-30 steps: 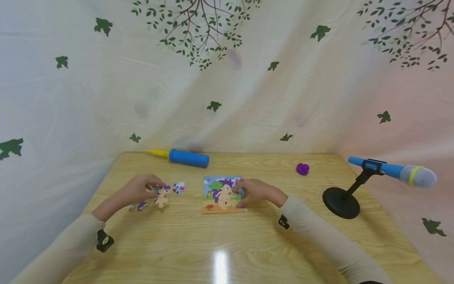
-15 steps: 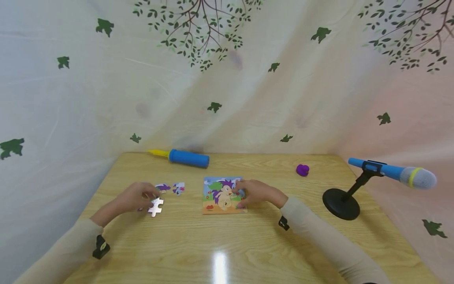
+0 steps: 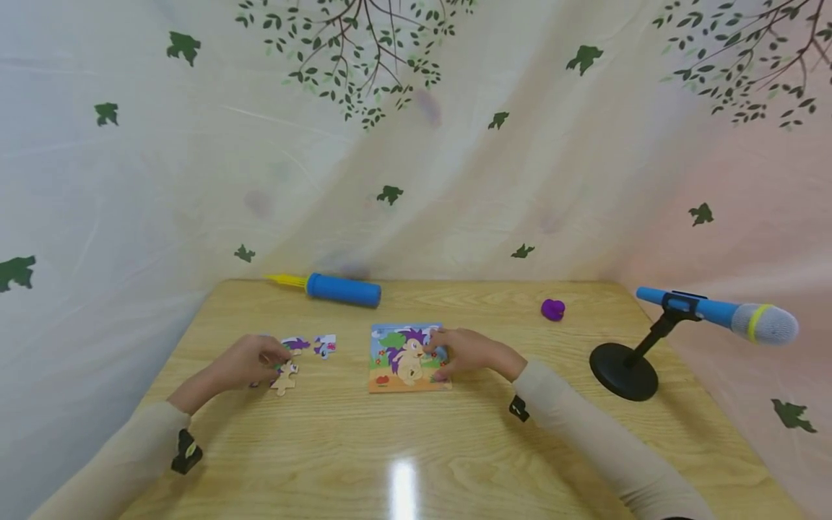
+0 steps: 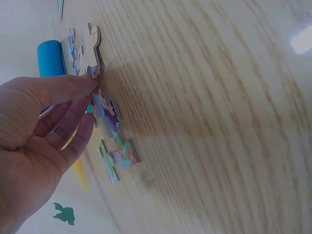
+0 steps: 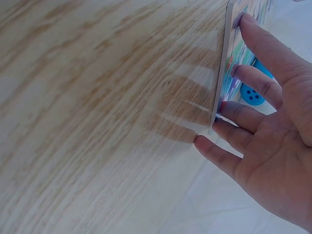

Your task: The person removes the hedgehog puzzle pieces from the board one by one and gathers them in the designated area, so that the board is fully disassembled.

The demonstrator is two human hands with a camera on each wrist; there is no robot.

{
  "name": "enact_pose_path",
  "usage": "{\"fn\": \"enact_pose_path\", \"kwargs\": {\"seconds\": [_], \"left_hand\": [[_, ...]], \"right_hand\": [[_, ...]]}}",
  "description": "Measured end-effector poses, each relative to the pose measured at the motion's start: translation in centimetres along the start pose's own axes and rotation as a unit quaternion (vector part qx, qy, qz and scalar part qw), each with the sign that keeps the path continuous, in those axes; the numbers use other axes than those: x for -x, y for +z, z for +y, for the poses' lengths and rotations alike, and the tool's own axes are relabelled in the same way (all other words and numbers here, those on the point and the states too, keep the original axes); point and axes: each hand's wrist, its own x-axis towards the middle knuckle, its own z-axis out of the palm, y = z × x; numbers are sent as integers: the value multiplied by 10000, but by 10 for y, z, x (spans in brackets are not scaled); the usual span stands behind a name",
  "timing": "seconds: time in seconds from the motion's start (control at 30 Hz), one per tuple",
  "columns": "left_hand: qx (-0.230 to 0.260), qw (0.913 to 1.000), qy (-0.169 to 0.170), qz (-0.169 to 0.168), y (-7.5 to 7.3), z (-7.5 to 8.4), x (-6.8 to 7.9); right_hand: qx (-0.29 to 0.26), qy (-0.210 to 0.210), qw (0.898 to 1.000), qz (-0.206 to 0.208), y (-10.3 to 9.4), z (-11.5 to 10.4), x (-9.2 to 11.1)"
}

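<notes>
My left hand (image 3: 247, 362) pinches a jigsaw puzzle piece (image 3: 284, 380) between thumb and fingers, low over the left part of the table. The piece is beige with purple and green, and tilted in the left wrist view. Other puzzle pieces lie around that hand: a purple one (image 3: 297, 344), a blue and purple one (image 3: 326, 347) and a red-flowered one (image 4: 127, 155). My right hand (image 3: 473, 349) rests on the right side of a square picture board (image 3: 390, 379) showing a purple-maned animal. Its fingers (image 5: 258, 80) are spread over the board's face and edge.
A blue hand pump (image 3: 344, 289) with a yellow nozzle lies at the back left of the wooden table (image 3: 325, 455). A purple object (image 3: 553, 310) sits at the back right. The blue microphone (image 3: 715, 310) stands on a black round-based stand (image 3: 624, 371) at the right.
My left hand has shifted left and nearer with the puzzle piece. The piece's visible face looked white half a second ago and shows its picture now. My right hand stays on the board.
</notes>
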Motion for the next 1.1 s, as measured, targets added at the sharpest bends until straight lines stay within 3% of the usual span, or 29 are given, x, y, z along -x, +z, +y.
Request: {"fn": "enact_pose_path", "kwargs": {"seconds": [0.43, 0.77, 1.1], "left_hand": [[12, 9985, -524, -142, -1, 1, -3], [-120, 9995, 71, 267, 1, 19, -20], [366, 9978, 556, 31, 29, 66, -64]], "right_hand": [[7, 67, 10000, 4, 0, -3, 1], [-70, 19, 10000, 48, -1, 1, 1], [-119, -53, 9998, 177, 0, -1, 1]]}}
